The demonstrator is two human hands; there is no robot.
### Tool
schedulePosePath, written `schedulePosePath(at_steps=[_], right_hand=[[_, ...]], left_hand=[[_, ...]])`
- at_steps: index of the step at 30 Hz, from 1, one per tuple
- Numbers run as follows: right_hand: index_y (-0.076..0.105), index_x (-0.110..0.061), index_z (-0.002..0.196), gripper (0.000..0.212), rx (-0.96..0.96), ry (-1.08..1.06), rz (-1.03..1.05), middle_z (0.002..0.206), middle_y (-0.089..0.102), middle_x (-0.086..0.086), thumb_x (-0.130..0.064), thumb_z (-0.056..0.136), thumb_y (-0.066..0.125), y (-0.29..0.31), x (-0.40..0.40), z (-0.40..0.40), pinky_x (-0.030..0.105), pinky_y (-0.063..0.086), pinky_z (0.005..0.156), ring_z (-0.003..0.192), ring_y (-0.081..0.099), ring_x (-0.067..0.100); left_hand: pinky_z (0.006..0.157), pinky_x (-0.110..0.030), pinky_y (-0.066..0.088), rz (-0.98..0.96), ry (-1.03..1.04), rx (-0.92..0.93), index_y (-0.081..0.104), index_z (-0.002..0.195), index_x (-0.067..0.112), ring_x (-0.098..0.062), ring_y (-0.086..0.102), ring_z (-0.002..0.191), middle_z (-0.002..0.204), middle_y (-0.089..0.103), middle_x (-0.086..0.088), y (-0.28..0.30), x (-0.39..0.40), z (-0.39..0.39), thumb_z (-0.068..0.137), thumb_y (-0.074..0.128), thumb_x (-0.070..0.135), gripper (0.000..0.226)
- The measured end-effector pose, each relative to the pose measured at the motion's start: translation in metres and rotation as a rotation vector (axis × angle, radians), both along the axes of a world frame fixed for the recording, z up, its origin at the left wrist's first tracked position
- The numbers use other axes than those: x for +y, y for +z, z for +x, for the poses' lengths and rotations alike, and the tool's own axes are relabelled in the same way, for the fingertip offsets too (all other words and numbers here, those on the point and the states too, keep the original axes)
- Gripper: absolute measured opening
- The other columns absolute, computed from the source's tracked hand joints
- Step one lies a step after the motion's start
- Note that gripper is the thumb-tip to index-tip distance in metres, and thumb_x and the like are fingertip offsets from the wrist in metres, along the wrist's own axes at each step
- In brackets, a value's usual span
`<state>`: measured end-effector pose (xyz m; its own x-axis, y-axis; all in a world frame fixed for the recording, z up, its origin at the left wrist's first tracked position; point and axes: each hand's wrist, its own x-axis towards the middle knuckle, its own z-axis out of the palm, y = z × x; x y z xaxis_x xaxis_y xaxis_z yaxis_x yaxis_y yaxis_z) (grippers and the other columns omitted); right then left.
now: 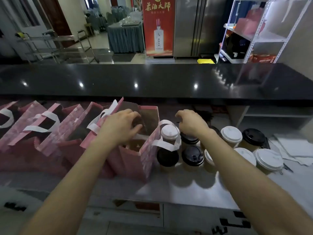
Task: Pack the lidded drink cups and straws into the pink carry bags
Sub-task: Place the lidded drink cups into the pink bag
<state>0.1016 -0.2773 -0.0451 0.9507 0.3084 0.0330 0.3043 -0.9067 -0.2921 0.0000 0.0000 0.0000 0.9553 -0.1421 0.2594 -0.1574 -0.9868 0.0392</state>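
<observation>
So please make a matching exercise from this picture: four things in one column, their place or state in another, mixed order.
Things:
1. left hand
2. right hand
3. open pink bag
4. white papers

Places or states:
a. lying at the far right of the counter
b. on a black-lidded cup
c. reaching into the bag's mouth
d. standing beside the cups

Pairs: 1-c, 2-b, 3-d, 4-a

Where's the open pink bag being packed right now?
Head view, centre: the open bag stands on the steel counter, rightmost of the pink bags, left hand at its mouth, cups immediately right.
</observation>
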Motion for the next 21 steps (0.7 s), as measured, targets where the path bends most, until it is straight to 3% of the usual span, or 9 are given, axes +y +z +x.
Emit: schedulePosePath(at_steps=[3, 7, 10, 12, 15, 18, 21], right_hand=[[0.053, -0.022, 0.157, 0.064, 0.170, 0.135, -0.051, 0.154, 0.055, 0.007, -0.029, 0.097, 0.072, -0.009, 0.011, 0.032, 0.038, 0.049, 0.108, 0.137, 0.056, 0.028], [0.041, -0.025, 0.166, 0.092, 0.402, 0.189, -0.151, 0.165, 0.048, 0.004, -0.030, 0.085, 0.085, -0.023, 0.026, 0.063, 0.038, 0.049, 0.113, 0.146, 0.051, 0.028], [0.043, -0.023, 0.164, 0.092, 0.448, 0.191, -0.199, 0.158, 0.055, 0.005, -0.035, 0.083, 0.087, -0.038, 0.035, 0.074, 0.036, 0.051, 0.103, 0.140, 0.055, 0.029], [0.053, -0.022, 0.156, 0.076, 0.428, 0.200, -0.194, 0.148, 0.063, 0.006, -0.035, 0.087, 0.082, -0.048, 0.038, 0.077, 0.032, 0.049, 0.092, 0.131, 0.061, 0.029], [0.062, -0.023, 0.146, 0.065, 0.344, 0.164, -0.145, 0.138, 0.070, 0.007, -0.038, 0.085, 0.075, -0.040, 0.037, 0.078, 0.034, 0.054, 0.093, 0.122, 0.066, 0.029], [0.066, -0.026, 0.141, 0.085, 0.154, 0.061, -0.017, 0.129, 0.071, 0.007, -0.067, 0.066, 0.069, 0.003, 0.035, 0.074, 0.035, 0.054, 0.093, 0.116, 0.068, 0.031], [0.063, -0.027, 0.143, 0.094, -0.050, -0.037, 0.122, 0.129, 0.065, 0.007, -0.080, 0.066, 0.061, 0.051, 0.032, 0.066, 0.042, 0.052, 0.097, 0.118, 0.063, 0.030]], left_hand=[[0.090, -0.044, 0.058, -0.023, 0.021, 0.031, 0.067, 0.136, 0.031, -0.017, 0.067, 0.120, 0.128, 0.068, 0.011, -0.002, 0.004, 0.020, 0.102, 0.062, 0.054, 0.041], [0.091, -0.043, 0.057, -0.006, 0.040, 0.080, 0.066, 0.137, 0.030, -0.019, 0.066, 0.121, 0.129, 0.068, 0.009, 0.000, 0.007, 0.036, 0.102, 0.063, 0.052, 0.041], [0.094, -0.042, 0.057, -0.033, 0.014, 0.097, 0.068, 0.136, 0.029, -0.019, 0.067, 0.118, 0.128, 0.070, 0.008, 0.003, 0.011, 0.040, 0.102, 0.066, 0.049, 0.040], [0.100, -0.044, 0.055, -0.074, -0.027, 0.095, 0.070, 0.135, 0.027, -0.018, 0.067, 0.117, 0.127, 0.071, 0.007, 0.007, 0.015, 0.044, 0.102, 0.069, 0.044, 0.038], [0.109, -0.049, 0.048, -0.057, -0.061, 0.087, 0.072, 0.134, 0.027, -0.017, 0.067, 0.118, 0.128, 0.072, 0.009, 0.015, 0.024, 0.047, 0.102, 0.070, 0.038, 0.034], [0.110, -0.060, 0.047, -0.033, -0.092, 0.097, 0.071, 0.136, 0.027, -0.021, 0.069, 0.119, 0.130, 0.072, 0.008, 0.025, 0.037, 0.051, 0.102, 0.069, 0.034, 0.034], [0.100, -0.053, 0.057, -0.056, -0.151, 0.106, 0.072, 0.135, 0.028, -0.018, 0.070, 0.116, 0.126, 0.074, 0.008, 0.031, 0.052, 0.054, 0.102, 0.070, 0.036, 0.034]])
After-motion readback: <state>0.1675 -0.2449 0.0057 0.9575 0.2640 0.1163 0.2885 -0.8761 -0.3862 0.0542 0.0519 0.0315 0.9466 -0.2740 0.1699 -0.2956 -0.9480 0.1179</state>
